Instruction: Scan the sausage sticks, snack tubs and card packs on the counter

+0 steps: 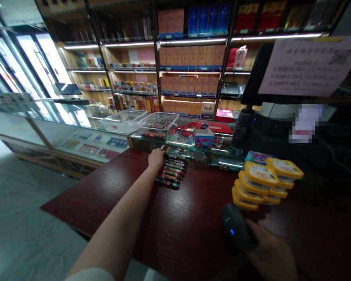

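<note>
A row of slim pens with patterned barrels lies side by side on the dark wooden counter. At the row's far end is my left hand, its fingers bent and closed at the end of a pen; the fingertips are partly hidden. My right hand is wrapped round the handle of a black barcode scanner, which shows a small blue light. The scanner is held above the counter, near stacked yellow-lidded plastic tubs.
Behind the pens runs a raised glass shelf with clear plastic bins and a small blue box. A monitor with a paper notice stands at right. A glass display case is at left, stocked shelves behind.
</note>
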{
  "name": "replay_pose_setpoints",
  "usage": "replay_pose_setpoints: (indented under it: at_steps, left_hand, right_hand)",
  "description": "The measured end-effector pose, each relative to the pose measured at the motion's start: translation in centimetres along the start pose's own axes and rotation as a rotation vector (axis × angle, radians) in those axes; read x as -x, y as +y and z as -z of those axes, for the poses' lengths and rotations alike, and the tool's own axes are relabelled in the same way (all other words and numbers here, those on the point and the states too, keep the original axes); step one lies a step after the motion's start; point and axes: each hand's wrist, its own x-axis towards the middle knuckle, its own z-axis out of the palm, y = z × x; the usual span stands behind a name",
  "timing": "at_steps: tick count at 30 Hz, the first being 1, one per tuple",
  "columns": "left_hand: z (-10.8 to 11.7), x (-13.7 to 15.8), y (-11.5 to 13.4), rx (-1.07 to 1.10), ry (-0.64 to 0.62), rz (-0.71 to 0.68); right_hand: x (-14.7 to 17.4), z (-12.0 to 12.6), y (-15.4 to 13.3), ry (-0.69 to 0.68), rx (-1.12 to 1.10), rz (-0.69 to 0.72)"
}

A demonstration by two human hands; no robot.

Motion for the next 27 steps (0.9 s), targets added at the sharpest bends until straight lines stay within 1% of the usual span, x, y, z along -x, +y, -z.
replay_pose_setpoints:
  at_steps: [5,9,11,14,18,20,22,27]
  left_hand:
    - [0.2,0.7,0.5,0.033,0.054,-0.071]
    - [0.4,1.6,2.2,0.129,0.121,-0.224]
    - [0.5,2.4,3.7,0.187,0.144,-0.331]
    - [0.5,3.9,6.5,0.261,0.142,-0.483]
    - [-0.2,5.6,10.3,0.317,0.062,-0.685]
    - [-1.1,5.8,12.1,0.316,0.013,-0.743]
    - [-2.4,5.7,13.7,0.317,-0.021,-0.724]
    - [-5.2,3.9,17.4,0.338,-0.108,-0.52]
  right_hand:
    - [0.5,-0.5,0.1,-0.034,-0.039,-0.06]
    - [0.2,-0.1,-0.3,-0.046,-0.028,-0.089]
    - [-0.2,0.3,-0.6,-0.057,-0.039,-0.108]
    - [-0.7,1.1,-1.1,-0.08,-0.058,-0.16]
    - [-1.1,1.7,-1.6,-0.119,-0.076,-0.187]
    - [-1.2,1.7,-1.6,-0.133,-0.085,-0.197]
    - [-1.3,1.6,-1.6,-0.141,-0.092,-0.204]
    - [-1.3,1.2,-1.3,-0.141,-0.095,-0.185]
